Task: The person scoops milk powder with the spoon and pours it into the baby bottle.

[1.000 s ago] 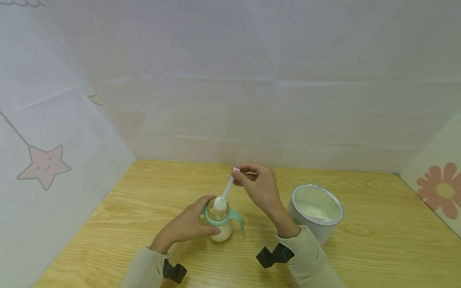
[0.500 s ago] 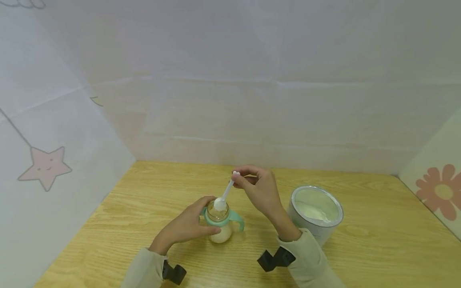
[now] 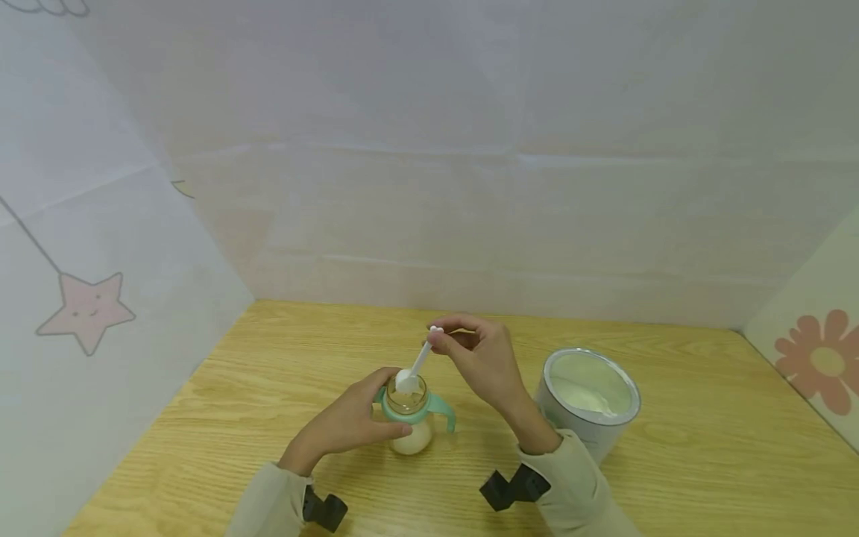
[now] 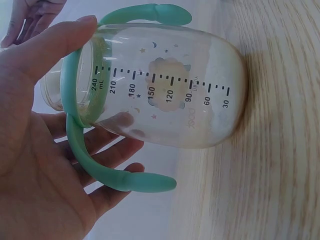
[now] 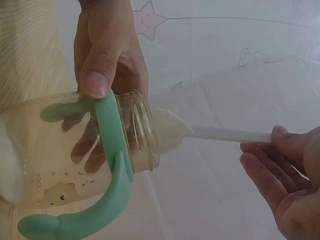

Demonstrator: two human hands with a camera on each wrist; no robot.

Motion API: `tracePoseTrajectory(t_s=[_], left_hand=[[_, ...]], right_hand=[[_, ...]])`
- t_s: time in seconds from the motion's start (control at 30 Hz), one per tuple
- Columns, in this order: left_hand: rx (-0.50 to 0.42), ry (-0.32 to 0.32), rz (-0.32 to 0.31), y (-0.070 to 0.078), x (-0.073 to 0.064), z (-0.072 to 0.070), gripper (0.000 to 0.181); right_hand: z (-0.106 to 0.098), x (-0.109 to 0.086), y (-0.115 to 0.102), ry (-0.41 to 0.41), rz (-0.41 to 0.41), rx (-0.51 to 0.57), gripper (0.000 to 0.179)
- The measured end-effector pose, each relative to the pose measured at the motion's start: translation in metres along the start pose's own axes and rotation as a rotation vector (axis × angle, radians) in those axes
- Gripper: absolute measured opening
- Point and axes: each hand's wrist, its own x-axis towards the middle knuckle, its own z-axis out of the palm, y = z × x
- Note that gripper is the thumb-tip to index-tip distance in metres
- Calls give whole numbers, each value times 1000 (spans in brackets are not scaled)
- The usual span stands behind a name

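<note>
My left hand (image 3: 352,418) grips an upright clear baby bottle (image 4: 165,85) around its mint-green two-handled collar (image 5: 112,135). Pale powder lies in the bottom of the bottle, up to about the 60–90 marks in the left wrist view. My right hand (image 3: 485,358) pinches the end of a white scoop's handle (image 5: 230,135) between thumb and fingers. The bowl of the scoop (image 3: 406,381) is tilted at the bottle's open mouth, and pale powder (image 5: 169,130) shows there in the right wrist view.
To the right stands an open tin (image 3: 590,388) with pale powder inside, close beside my right forearm. All of this is on a wood-grain table (image 3: 302,343). A pale printed backdrop (image 3: 429,209) rises behind the table and at both sides.
My right hand has moved slightly down and left, and the scoop's bowl has tipped further into the bottle's mouth. The left hand and bottle have stayed in place.
</note>
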Motion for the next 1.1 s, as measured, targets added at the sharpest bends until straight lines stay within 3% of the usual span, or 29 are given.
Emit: tracePoseTrajectory(t_s=[0.3, 0.7, 0.97, 1.1], left_hand=[[6, 0, -4, 1, 0, 0, 73], [9, 1, 17, -1, 1, 0, 71], [10, 2, 20, -1, 1, 1, 71], [12, 0, 19, -1, 1, 1, 71]], right_hand=[[-2, -2, -3, -43, -82, -30, 13], [-5, -4, -4, -74, -127, -58, 13], [-7, -4, 3, -129, -261, -23, 10], [-8, -4, 4, -151, -288, -9, 10]])
